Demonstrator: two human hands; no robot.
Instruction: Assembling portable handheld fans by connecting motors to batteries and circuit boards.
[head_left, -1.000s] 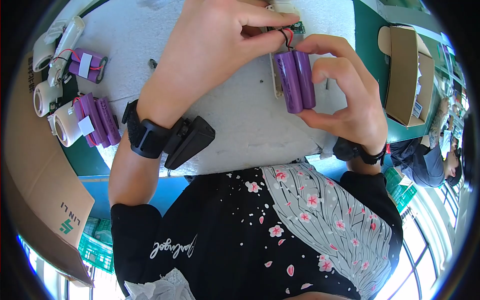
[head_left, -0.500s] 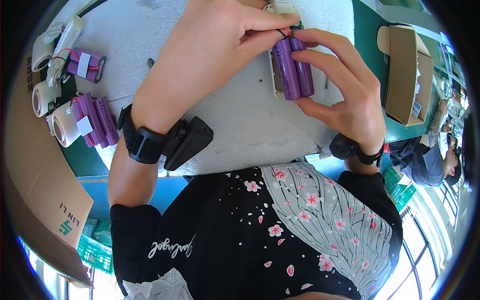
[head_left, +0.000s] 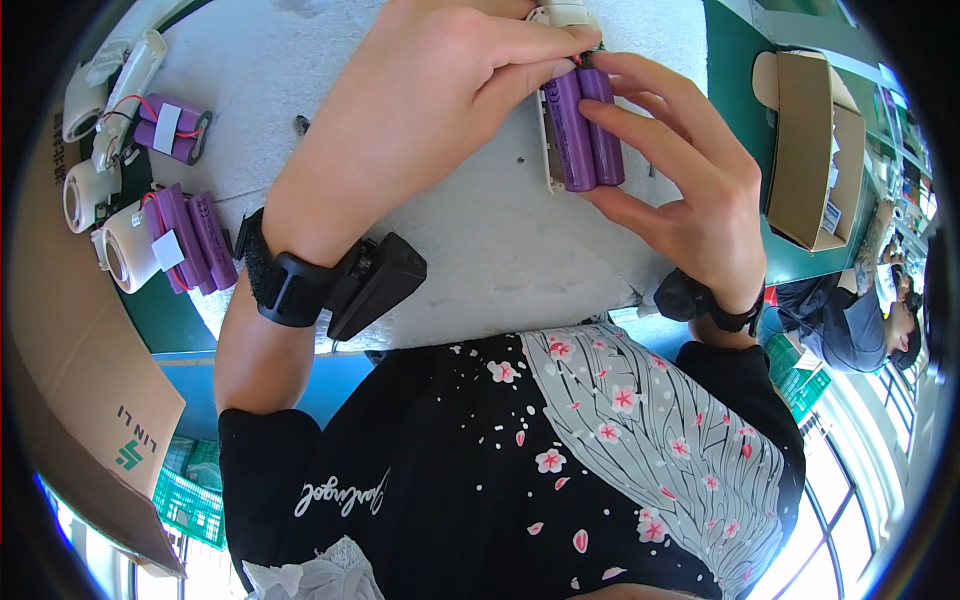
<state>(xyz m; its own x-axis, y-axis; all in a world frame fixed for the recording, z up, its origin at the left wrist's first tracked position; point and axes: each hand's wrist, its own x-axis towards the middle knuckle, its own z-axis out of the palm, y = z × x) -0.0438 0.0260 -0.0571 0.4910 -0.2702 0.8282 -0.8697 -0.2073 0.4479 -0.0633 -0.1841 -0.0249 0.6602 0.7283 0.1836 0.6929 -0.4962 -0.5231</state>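
Observation:
A purple battery pack (head_left: 570, 140) of cylindrical cells lies along a white plastic housing (head_left: 545, 130), partly covering it. My right hand (head_left: 690, 160) grips the pack, fingers on its right side and far end, thumb at its near end. At the far end, my left hand (head_left: 480, 60) is closed in a pinch, thumb and index finger close together over the wires (head_left: 577, 60). Only a bit of red wire shows there; the fingertips hide the rest. The housing's rounded white end (head_left: 565, 14) sticks out beyond my left fingers.
Other purple battery packs (head_left: 178, 128) with wires and white housings (head_left: 130, 245) lie at the left of the white foam-like work surface (head_left: 440, 260). An open cardboard box (head_left: 800, 150) stands at right, a large carton (head_left: 90, 370) at left. Another person (head_left: 850, 320) sits far right.
The battery pack has shifted slightly away from me, its far end now under my left thumb. Less of the red and black wires shows. My right hand moved along with the pack.

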